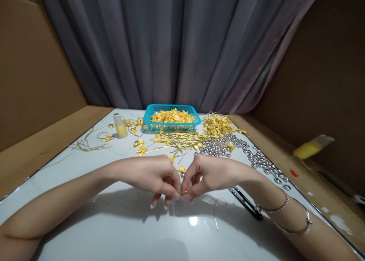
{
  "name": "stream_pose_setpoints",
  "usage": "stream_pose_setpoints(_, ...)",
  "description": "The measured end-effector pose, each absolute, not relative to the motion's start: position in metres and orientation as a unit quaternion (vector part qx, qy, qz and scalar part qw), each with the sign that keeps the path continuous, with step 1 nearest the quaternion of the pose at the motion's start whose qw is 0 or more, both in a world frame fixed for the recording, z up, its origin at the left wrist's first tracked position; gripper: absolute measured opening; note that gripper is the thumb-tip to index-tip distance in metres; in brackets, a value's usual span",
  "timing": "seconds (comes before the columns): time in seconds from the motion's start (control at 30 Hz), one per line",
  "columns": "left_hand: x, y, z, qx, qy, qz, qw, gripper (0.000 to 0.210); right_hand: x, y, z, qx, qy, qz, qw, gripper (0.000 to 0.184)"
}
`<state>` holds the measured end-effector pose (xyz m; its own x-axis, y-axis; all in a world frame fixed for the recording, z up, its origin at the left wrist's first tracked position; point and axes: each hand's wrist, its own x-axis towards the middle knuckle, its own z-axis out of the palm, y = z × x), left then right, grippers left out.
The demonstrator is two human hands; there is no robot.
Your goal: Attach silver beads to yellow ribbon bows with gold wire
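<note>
My left hand (pixel 155 176) and my right hand (pixel 203 175) meet over the near middle of the white table, fingertips almost touching. Both are closed in a pinch on a short bit of gold cord (pixel 182 193), most of which the fingers hide. Just behind the fingers lies a small yellow ribbon bow (pixel 181 169), with a silver ring partly covered beside it. Farther back, a bundle of straight gold cords (pixel 185 139) rests among several loose bows (pixel 142 149).
A blue basket (pixel 147 120) of yellow bows stands at the back. Right of it are a bow pile (pixel 218 125) and scattered silver rings (pixel 218 145). Yellow thread spools stand left (pixel 120 126) and lie right (pixel 312 147). A slim black tool (pixel 246 203) lies beneath my right forearm.
</note>
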<state>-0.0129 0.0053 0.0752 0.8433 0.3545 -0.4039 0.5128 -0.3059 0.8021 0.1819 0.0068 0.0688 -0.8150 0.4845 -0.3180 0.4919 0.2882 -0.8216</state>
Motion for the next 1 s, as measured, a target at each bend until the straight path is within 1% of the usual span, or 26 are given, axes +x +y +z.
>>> stream_pose_setpoints(0.33,-0.011,0.006,0.076,0.797,0.278,-0.061,0.533,0.013,0.180,0.006,0.074,0.327,0.829,-0.454,0.003,0.018)
stream_pose_setpoints(0.57,-0.012,0.007,0.073,0.805,0.277,-0.062,0.521,0.013,0.181,0.006,0.072,0.309,0.829,-0.465,-0.018,0.017)
stream_pose_setpoints(0.67,-0.012,0.008,0.072,0.806,0.291,-0.063,0.512,0.014,0.181,0.005,0.072,0.314,0.835,-0.452,-0.027,0.016)
stream_pose_setpoints(0.73,-0.011,0.011,0.070,0.817,0.296,-0.051,0.493,0.014,0.181,0.004,0.071,0.327,0.840,-0.431,-0.026,0.016)
stream_pose_setpoints(0.87,-0.011,0.019,0.063,0.851,0.312,-0.001,0.422,0.015,0.182,0.006,0.069,0.347,0.851,-0.393,-0.038,0.017)
stream_pose_setpoints(1.0,-0.010,0.028,0.057,0.867,0.277,0.058,0.410,0.014,0.184,0.009,0.069,0.359,0.856,-0.368,-0.060,0.018)
